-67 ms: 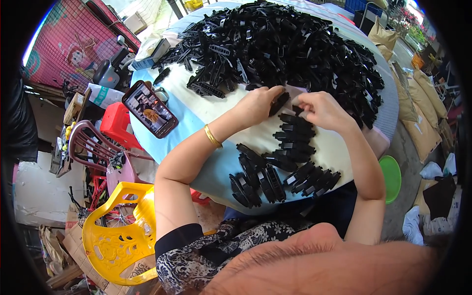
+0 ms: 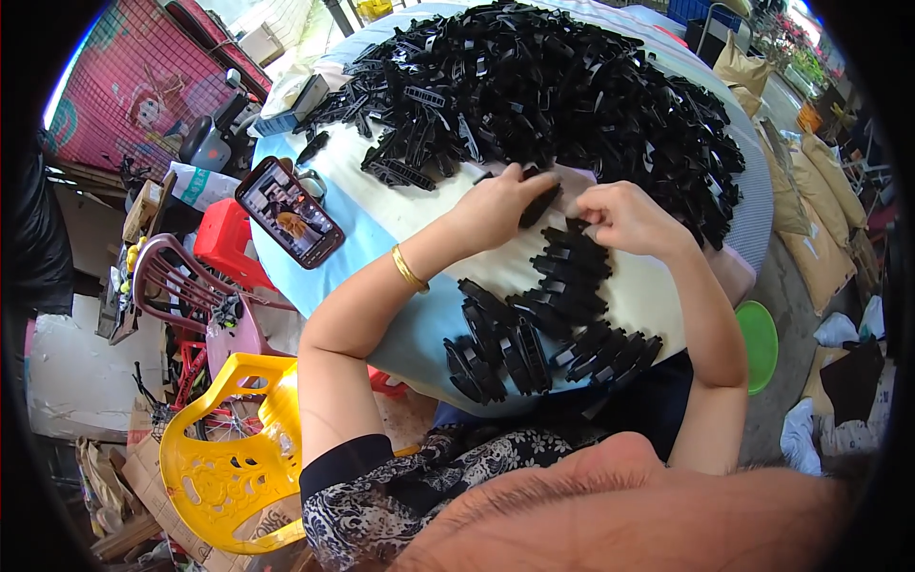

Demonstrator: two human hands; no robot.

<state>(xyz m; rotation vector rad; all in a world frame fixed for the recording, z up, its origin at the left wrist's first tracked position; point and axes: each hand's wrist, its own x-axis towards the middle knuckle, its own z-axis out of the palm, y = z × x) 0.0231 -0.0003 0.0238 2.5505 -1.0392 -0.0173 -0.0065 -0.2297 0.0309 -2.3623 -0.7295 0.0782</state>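
My left hand (image 2: 503, 205) is closed around a black plastic part (image 2: 540, 207) at the near edge of a big heap of similar parts (image 2: 562, 86). To its right, my right hand (image 2: 624, 217) has its fingers pinched together. What they hold, if anything, is hidden. Just below those fingers a column of black ribbed parts (image 2: 572, 267) lies side by side on the cloth. Closer to me are two more clusters, a left one (image 2: 500, 343) and a right one (image 2: 610, 351).
A phone (image 2: 290, 214) with a lit screen lies on the left of the cloth-covered table (image 2: 381, 305), near a tissue box (image 2: 286, 110). Left of the table stand a yellow chair (image 2: 229, 458) and a red stool (image 2: 229, 243). A green basin (image 2: 756, 348) and brown sacks (image 2: 810, 229) are at the right.
My left fingers have shifted slightly over the part. The right hand has moved a little toward me, and the nearby column of parts has shifted slightly.
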